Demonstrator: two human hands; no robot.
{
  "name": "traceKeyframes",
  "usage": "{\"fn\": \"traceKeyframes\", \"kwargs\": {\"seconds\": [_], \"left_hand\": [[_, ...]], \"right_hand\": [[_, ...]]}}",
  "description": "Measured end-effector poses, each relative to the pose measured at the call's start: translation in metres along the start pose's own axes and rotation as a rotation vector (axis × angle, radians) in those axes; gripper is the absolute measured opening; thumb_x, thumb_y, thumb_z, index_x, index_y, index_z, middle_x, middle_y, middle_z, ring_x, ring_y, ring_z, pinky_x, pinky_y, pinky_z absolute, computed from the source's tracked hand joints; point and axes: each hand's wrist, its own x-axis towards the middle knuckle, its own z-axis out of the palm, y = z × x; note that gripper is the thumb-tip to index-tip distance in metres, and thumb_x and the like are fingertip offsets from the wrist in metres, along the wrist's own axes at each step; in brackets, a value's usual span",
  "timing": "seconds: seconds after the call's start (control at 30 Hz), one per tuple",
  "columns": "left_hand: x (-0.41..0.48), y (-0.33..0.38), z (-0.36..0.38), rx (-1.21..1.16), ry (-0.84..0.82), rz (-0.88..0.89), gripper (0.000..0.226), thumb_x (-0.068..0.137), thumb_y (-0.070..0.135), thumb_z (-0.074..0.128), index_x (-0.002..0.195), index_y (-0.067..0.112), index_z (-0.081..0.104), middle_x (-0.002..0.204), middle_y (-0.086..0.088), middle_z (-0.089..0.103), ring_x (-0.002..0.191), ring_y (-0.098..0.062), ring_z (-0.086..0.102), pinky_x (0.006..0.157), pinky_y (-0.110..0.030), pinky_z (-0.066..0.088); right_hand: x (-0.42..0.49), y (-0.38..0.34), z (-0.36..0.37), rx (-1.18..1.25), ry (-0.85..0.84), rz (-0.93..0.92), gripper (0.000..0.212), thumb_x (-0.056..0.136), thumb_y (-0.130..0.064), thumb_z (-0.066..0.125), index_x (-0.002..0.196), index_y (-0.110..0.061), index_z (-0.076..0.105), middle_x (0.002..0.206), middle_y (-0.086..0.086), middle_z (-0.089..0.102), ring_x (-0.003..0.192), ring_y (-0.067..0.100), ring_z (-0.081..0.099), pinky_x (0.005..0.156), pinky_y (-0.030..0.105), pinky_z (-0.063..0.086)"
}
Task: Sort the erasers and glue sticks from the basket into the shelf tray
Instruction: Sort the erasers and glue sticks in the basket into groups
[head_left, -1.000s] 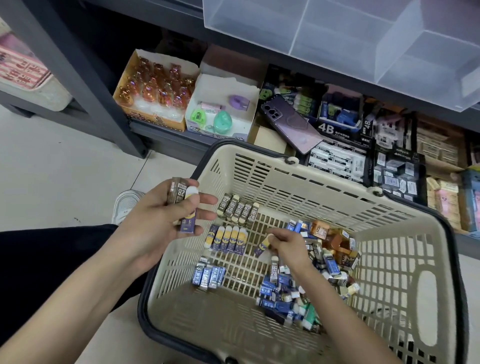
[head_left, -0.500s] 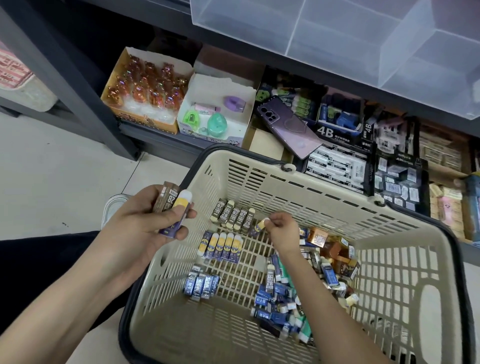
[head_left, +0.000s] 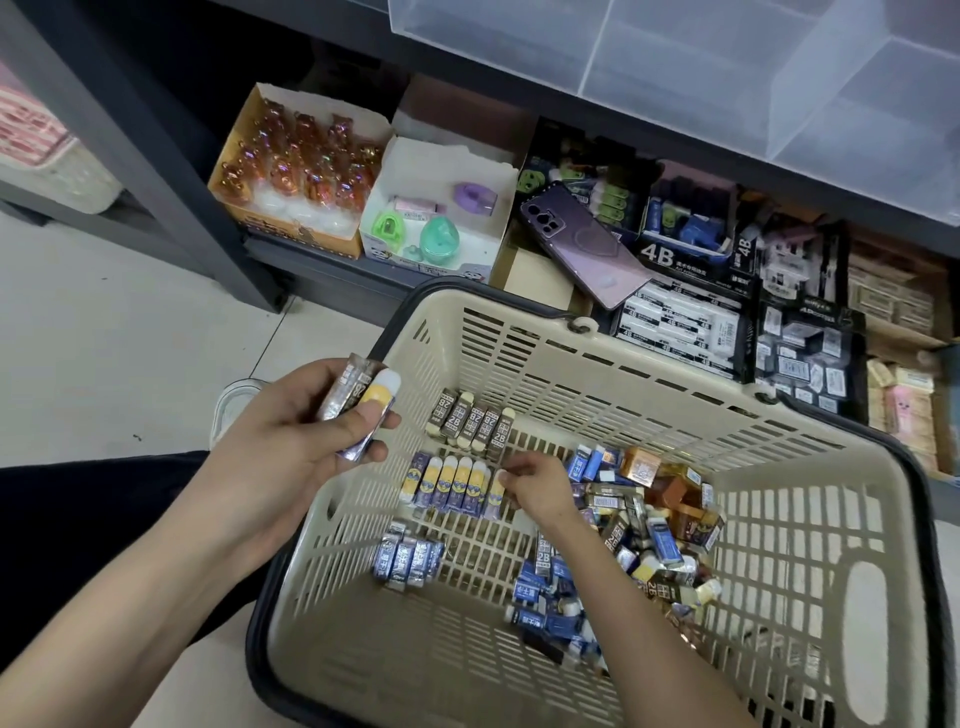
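After sliding down to mid frame, pinching a yellow stick (head_left: 493, 501) beside its row (head_left: 452, 483) with the right hand (head_left: 537, 486); clutching small packs (head_left: 358, 410) in the left hand (head_left: 291, 447). Grouping, not shelving yet.

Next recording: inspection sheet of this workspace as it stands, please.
surface: pale tiled floor, with a shoe on it.
job's things: basket holds a brown 2B row, a yellow-banded row, a blue row and a mixed pile; no pieces seen in the clear shelf tray.
clutter: phone lying across the stock boxes.
fingers: left hand grips two pieces; right hand pinches the yellow-banded row's end piece.
cables: nothing seen.
surroundings: dark shelving frame.
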Motion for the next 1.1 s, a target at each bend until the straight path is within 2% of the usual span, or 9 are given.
{"fn": "traceKeyframes", "kwargs": {"seconds": [0.2, 0.37, 0.47, 0.6, 0.7, 0.83, 0.9, 0.97, 1.1], "left_hand": [[0.000, -0.001, 0.001, 0.038, -0.002, 0.018, 0.032, 0.070, 0.009, 0.060, 0.102, 0.005, 0.065, 0.081, -0.001, 0.069, 0.075, -0.011, 0.068, 0.062, -0.019, 0.054], [-0.001, -0.005, 0.002, 0.074, -0.017, 0.020, 0.034, 0.070, 0.006, 0.063, 0.103, 0.004, 0.065, 0.081, -0.004, 0.072, 0.076, -0.017, 0.071, 0.066, -0.019, 0.055], [-0.001, -0.007, 0.004, 0.066, -0.041, 0.015, 0.038, 0.066, 0.007, 0.065, 0.104, 0.003, 0.064, 0.084, -0.010, 0.073, 0.077, -0.020, 0.072, 0.066, -0.020, 0.056], [-0.001, -0.015, 0.006, 0.087, -0.076, 0.022, 0.038, 0.064, 0.008, 0.067, 0.102, 0.003, 0.065, 0.087, -0.013, 0.072, 0.078, -0.023, 0.071, 0.069, -0.024, 0.057], [-0.004, -0.022, 0.009, 0.143, -0.120, 0.051, 0.036, 0.064, 0.011, 0.069, 0.098, 0.003, 0.065, 0.091, -0.014, 0.070, 0.080, -0.022, 0.070, 0.071, -0.027, 0.058], [-0.010, -0.027, 0.012, 0.314, -0.192, 0.089, 0.033, 0.069, 0.021, 0.074, 0.099, 0.012, 0.064, 0.093, -0.005, 0.071, 0.084, -0.018, 0.071, 0.078, -0.034, 0.058], [-0.009, -0.030, 0.006, 0.449, -0.167, 0.176, 0.027, 0.076, 0.031, 0.075, 0.098, 0.022, 0.063, 0.092, 0.003, 0.071, 0.082, -0.013, 0.070, 0.081, -0.035, 0.056], [-0.008, -0.028, -0.002, 0.646, -0.076, 0.333, 0.018, 0.083, 0.043, 0.065, 0.097, 0.033, 0.059, 0.088, 0.012, 0.067, 0.074, 0.000, 0.065, 0.074, -0.019, 0.049], [-0.002, -0.021, -0.016, 0.942, 0.107, 0.665, 0.038, 0.094, 0.042, 0.042, 0.105, 0.013, 0.063, 0.086, 0.007, 0.059, 0.078, -0.003, 0.049, 0.072, -0.006, 0.034]], "right_hand": [[-0.001, 0.004, 0.001, 0.053, 0.035, 0.020, 0.016, 0.091, 0.006, 0.054, 0.104, 0.001, 0.062, 0.088, 0.009, 0.063, 0.061, 0.014, 0.060, 0.050, 0.015, 0.052], [-0.008, 0.000, -0.004, -0.030, 0.007, 0.009, 0.015, 0.091, 0.006, 0.053, 0.102, 0.006, 0.063, 0.079, 0.008, 0.062, 0.061, 0.019, 0.060, 0.055, 0.023, 0.057], [-0.026, -0.019, -0.016, -0.060, 0.041, -0.123, 0.009, 0.093, -0.007, 0.056, 0.094, -0.007, 0.065, 0.080, 0.005, 0.065, 0.065, 0.018, 0.059, 0.063, 0.032, 0.056], [-0.086, -0.075, -0.033, 0.458, -0.183, -0.269, 0.014, 0.090, -0.024, 0.059, 0.091, -0.014, 0.068, 0.077, 0.003, 0.067, 0.071, 0.017, 0.061, 0.058, 0.024, 0.049], [-0.127, -0.104, -0.039, 0.402, -0.318, -0.410, 0.021, 0.078, -0.031, 0.064, 0.094, -0.018, 0.069, 0.076, -0.001, 0.068, 0.066, 0.013, 0.059, 0.058, 0.024, 0.050], [-0.138, -0.106, -0.037, 0.390, -0.325, -0.429, 0.016, 0.078, -0.011, 0.069, 0.094, -0.011, 0.069, 0.079, 0.000, 0.070, 0.066, 0.009, 0.060, 0.061, 0.023, 0.051], [-0.130, -0.096, -0.044, 0.584, -0.339, -0.350, 0.021, 0.075, -0.009, 0.065, 0.095, -0.003, 0.066, 0.084, 0.007, 0.070, 0.074, 0.017, 0.063, 0.067, 0.025, 0.054], [-0.114, -0.080, -0.051, 0.669, -0.287, -0.257, 0.016, 0.078, -0.001, 0.061, 0.094, 0.000, 0.063, 0.087, 0.012, 0.069, 0.078, 0.021, 0.065, 0.072, 0.027, 0.055], [-0.075, -0.030, -0.044, 0.365, -0.041, -0.091, 0.011, 0.089, 0.002, 0.058, 0.098, -0.001, 0.063, 0.083, 0.009, 0.067, 0.067, 0.020, 0.060, 0.065, 0.026, 0.054]]}}
